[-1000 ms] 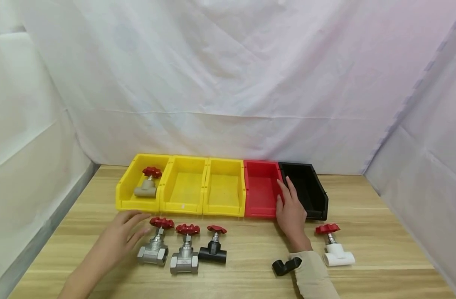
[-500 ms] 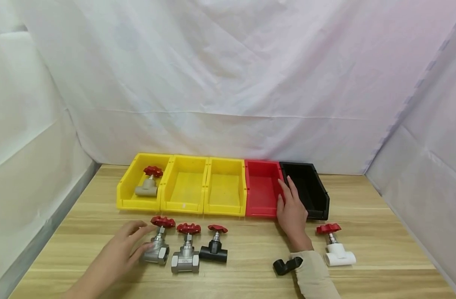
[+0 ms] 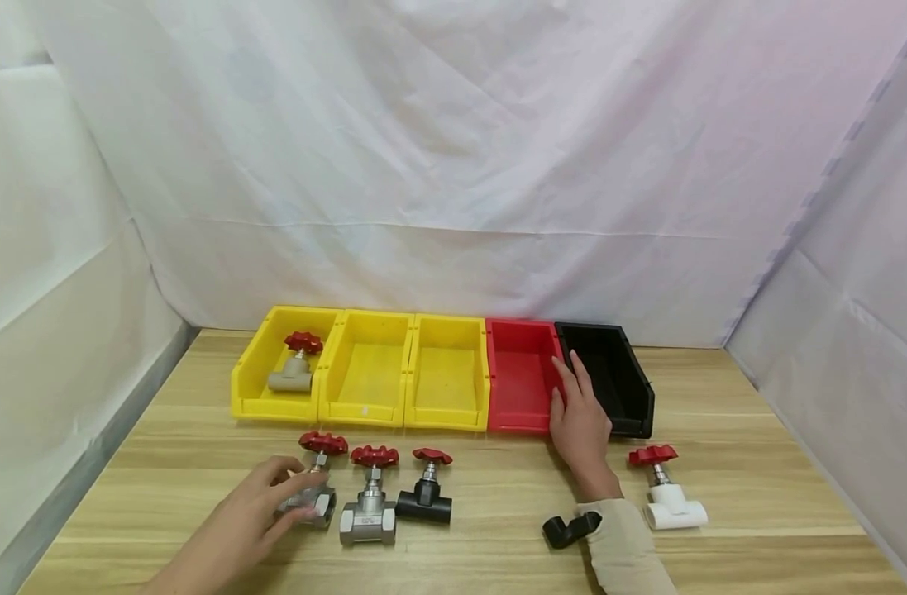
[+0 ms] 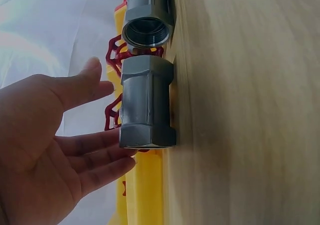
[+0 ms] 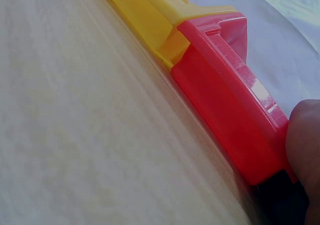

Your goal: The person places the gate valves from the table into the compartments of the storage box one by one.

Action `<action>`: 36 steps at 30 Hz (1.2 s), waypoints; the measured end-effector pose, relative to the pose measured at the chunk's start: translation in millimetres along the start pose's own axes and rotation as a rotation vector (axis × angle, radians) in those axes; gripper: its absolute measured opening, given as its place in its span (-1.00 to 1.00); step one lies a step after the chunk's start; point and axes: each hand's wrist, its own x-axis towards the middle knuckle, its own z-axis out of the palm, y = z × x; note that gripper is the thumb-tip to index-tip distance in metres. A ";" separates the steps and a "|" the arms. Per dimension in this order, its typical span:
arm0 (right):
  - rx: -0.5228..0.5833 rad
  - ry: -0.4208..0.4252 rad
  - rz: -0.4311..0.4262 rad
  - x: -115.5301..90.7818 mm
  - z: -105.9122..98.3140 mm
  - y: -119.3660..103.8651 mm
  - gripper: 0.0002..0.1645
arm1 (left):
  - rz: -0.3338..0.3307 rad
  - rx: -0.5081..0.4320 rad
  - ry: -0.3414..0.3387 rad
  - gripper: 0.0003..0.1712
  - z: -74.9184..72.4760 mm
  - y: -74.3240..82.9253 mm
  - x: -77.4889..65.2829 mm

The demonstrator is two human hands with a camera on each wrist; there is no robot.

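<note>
Head view: left hand (image 3: pixel 255 506), fingers loose, gripping nothing, brackets the leftmost steel valve (image 3: pixel 323 501) on the table (image 3: pixel 498 549); a sideways nudge could knock it into its neighbour (image 3: pixel 369 521). Right hand (image 3: pixel 581 426), fingers extended, ungripping, overlaps red bin (image 3: pixel 518 421).

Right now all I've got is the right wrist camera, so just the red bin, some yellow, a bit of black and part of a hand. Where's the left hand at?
Observer: The left hand is open beside the leftmost silver valve; I can't tell whether it touches.
Operator: Okay, does any bin hold something?
Observer: Yes, the leftmost yellow bin holds a beige valve.
Operator: And is anything lying off to the right?
Observer: Yes, a white valve lies on the tabletop, to the right of the sleeve.
</note>
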 end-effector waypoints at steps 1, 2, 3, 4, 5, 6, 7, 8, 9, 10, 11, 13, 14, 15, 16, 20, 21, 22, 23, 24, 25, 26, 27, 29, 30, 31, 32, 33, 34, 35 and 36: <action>0.000 -0.001 -0.001 0.1 -0.2 -0.3 -0.35 | -0.019 -0.003 -0.020 -0.64 0.0 0.5 -0.1; 0.000 -0.001 -0.002 0.1 -0.4 -0.6 -0.35 | -0.032 -0.009 -0.033 -0.64 -0.1 0.6 0.2; 0.002 -0.001 -0.003 0.0 -0.6 -0.8 -0.35 | -0.047 -0.014 -0.045 -0.64 0.0 0.5 0.3; 0.003 -0.002 -0.004 -0.1 -0.9 -1.0 -0.35 | -0.054 -0.018 -0.054 -0.64 0.1 0.4 0.4; 0.004 -0.002 -0.004 -0.2 -1.0 -1.1 -0.34 | -0.065 -0.020 -0.063 -0.64 0.2 0.3 0.5; 0.005 -0.002 -0.003 -0.1 -1.2 -1.3 -0.34 | -0.072 -0.021 -0.071 -0.64 0.4 0.0 0.5; 0.006 -0.002 -0.003 -0.1 -1.3 -1.3 -0.34 | -0.073 -0.022 -0.075 -0.63 0.7 -0.5 0.5; 0.006 -0.002 -0.002 -0.1 -1.4 -1.4 -0.34 | -0.074 -0.023 -0.081 -0.62 0.8 -1.1 0.5; 0.007 -0.002 -0.001 0.0 -1.4 -1.4 -0.34 | -0.072 -0.023 -0.085 -0.61 1.1 -1.8 0.4; 0.006 -0.003 -0.001 0.1 -1.3 -1.4 -0.34 | -0.066 -0.021 -0.089 -0.60 1.5 -2.4 0.3; 0.004 -0.003 0.001 0.2 -1.2 -1.6 -0.34 | -0.058 -0.019 -0.093 -0.60 1.8 -3.1 0.3; 0.003 -0.004 0.004 0.3 -1.0 -1.7 -0.35 | -0.032 -0.013 -0.104 -0.58 2.7 -4.5 0.4; 0.004 -0.004 0.005 0.4 -0.8 -1.7 -0.35 | -0.022 -0.012 -0.113 -0.58 3.1 -5.2 0.7; 0.004 -0.005 0.005 0.3 -0.6 -1.6 -0.35 | -0.012 -0.010 -0.122 -0.57 3.5 -5.9 1.1; 0.004 -0.004 0.006 0.2 -0.6 -1.6 -0.35 | -0.003 -0.010 -0.133 -0.57 3.8 -6.5 1.6; 0.006 0.003 0.010 0.3 -0.6 -1.8 -0.33 | 0.002 -0.021 -0.165 -0.56 4.9 -8.0 3.8; 0.003 0.005 0.010 0.2 -0.7 -1.9 -0.33 | 0.002 -0.024 -0.167 -0.55 5.2 -8.1 4.2; 0.003 0.008 0.011 0.3 -0.6 -1.9 -0.33 | 0.006 -0.029 -0.163 -0.55 5.8 -8.2 4.6; 0.002 0.009 0.010 0.4 -0.6 -1.7 -0.33 | 0.011 -0.032 -0.156 -0.54 6.3 -8.2 4.9; 0.002 0.009 0.010 0.3 -0.4 -1.4 -0.34 | 0.018 -0.033 -0.147 -0.53 7.2 -8.2 5.1; 0.004 0.009 0.009 0.3 -0.2 -1.2 -0.34 | 0.025 -0.032 -0.138 -0.52 8.0 -8.3 5.3; 0.004 0.007 0.008 0.2 -0.2 -1.0 -0.35 | 0.034 -0.031 -0.126 -0.51 9.0 -8.2 5.5; 0.005 0.007 0.009 0.2 -0.2 -1.2 -0.35 | 0.045 -0.030 -0.112 -0.50 10.1 -8.2 5.6; 0.007 0.003 0.009 0.1 -0.1 -1.1 -0.35 | 0.046 -0.025 -0.103 -0.49 12.1 -7.9 6.0; 0.008 0.001 0.009 -0.1 0.0 -1.2 -0.35 | 0.037 -0.024 -0.105 -0.48 12.9 -7.5 6.2; 0.008 0.000 0.007 -0.1 0.0 -1.2 -0.35 | 0.027 -0.025 -0.106 -0.47 13.4 -7.0 6.5; 0.008 -0.001 0.006 -0.2 -0.1 -1.2 -0.35 | 0.014 -0.027 -0.112 -0.46 14.0 -6.4 6.7; 0.008 0.001 0.004 -0.1 0.0 -1.3 -0.35 | -0.004 -0.028 -0.122 -0.46 14.2 -5.8 7.1; 0.007 0.001 0.001 -0.3 -0.1 -1.1 -0.34 | -0.027 -0.030 -0.134 -0.45 14.2 -5.0 7.6; 0.007 0.004 -0.001 -0.3 0.0 -1.0 -0.35 | -0.044 -0.034 -0.146 -0.45 14.1 -4.3 8.0; 0.006 0.007 -0.005 -0.3 0.1 -0.5 -0.35 | -0.056 -0.035 -0.156 -0.44 14.2 -3.7 8.5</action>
